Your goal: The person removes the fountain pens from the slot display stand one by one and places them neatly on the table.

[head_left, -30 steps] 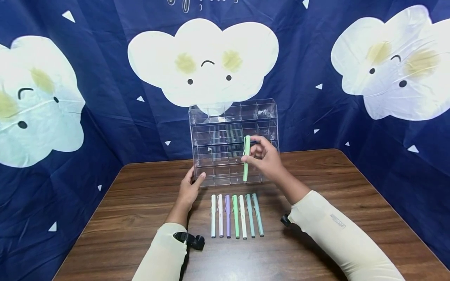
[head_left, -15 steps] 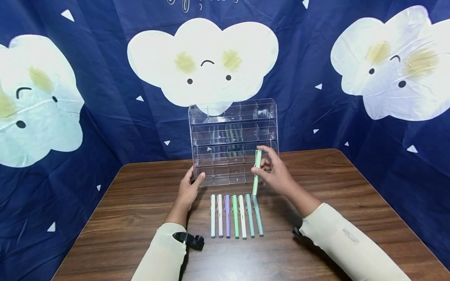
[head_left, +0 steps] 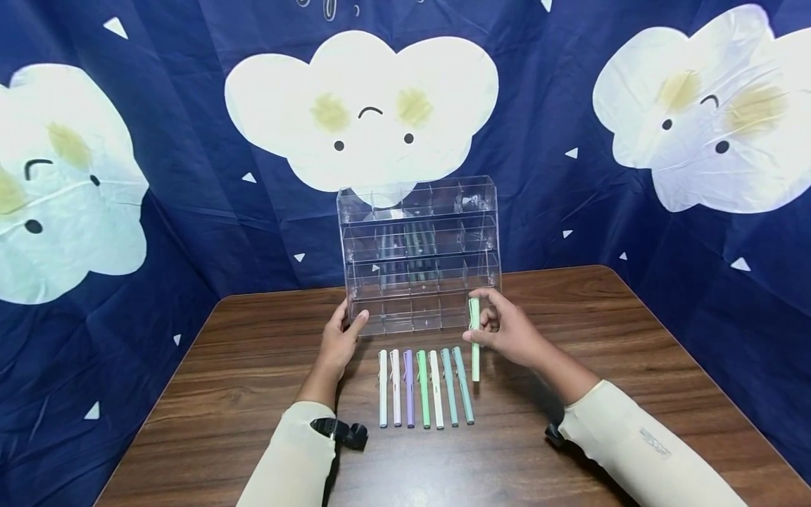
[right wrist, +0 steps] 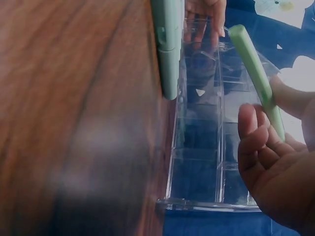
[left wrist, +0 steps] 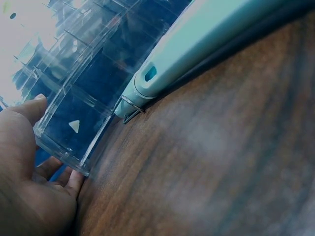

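My right hand (head_left: 509, 329) pinches a light green pen (head_left: 475, 352) between thumb and fingers. The pen is held nearly upright over the table, just right of a row of pens (head_left: 423, 389). In the right wrist view that same green pen (right wrist: 256, 66) slants away from the fingers. A clear, tiered plastic pen rack (head_left: 393, 310) stands behind the row. Holding its lower left corner is my left hand (head_left: 340, 341), thumb at the front and fingers behind, as the left wrist view also shows. The row has pale, purple, green and teal pens lying side by side.
The wooden table (head_left: 253, 380) ends at a back edge just behind the rack. A blue curtain (head_left: 190, 141) with white clouds hangs around it. Up close in the left wrist view, a pale pen (left wrist: 192, 49) lies on the wood.
My right hand has brought the green pen from in front of the rack down and to the right, beside the teal pens. My left hand stays on the rack.
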The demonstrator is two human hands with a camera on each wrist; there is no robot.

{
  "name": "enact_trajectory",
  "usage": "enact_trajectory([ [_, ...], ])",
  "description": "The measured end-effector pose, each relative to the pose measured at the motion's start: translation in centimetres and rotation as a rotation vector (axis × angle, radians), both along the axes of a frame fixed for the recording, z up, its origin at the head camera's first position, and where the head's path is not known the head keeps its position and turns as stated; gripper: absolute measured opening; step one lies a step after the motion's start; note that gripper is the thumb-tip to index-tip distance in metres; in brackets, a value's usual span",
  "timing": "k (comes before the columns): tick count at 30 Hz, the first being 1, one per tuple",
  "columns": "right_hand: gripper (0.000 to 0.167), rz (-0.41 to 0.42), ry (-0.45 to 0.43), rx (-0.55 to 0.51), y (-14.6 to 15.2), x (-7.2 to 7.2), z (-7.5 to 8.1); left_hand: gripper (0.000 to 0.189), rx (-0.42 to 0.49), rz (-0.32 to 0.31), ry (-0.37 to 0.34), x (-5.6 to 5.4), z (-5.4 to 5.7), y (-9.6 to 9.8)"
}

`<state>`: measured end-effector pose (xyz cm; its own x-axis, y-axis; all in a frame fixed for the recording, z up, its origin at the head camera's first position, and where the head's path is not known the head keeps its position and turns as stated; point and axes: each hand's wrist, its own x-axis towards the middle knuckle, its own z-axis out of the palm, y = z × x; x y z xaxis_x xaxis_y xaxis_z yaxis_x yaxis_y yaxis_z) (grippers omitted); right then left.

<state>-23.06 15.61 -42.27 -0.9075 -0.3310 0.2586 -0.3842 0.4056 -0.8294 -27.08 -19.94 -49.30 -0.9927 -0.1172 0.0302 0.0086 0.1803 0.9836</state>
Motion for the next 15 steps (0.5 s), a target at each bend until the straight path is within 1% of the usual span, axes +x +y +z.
enact_trajectory([
  [4,0.076,0.044,-0.051,0.039,0.4,0.4,-0.3,0.070,0.001,-0.003,0.010,0.2,0.2,0.0],
  [8,0.074,0.076,-0.098,0.048,0.7,0.6,-0.8,0.070,0.004,-0.005,0.008,0.3,0.2,0.1],
  [15,0.075,0.174,-0.185,0.062,1.2,0.8,-1.6,0.070,0.000,0.005,-0.006,0.2,0.2,0.1],
])
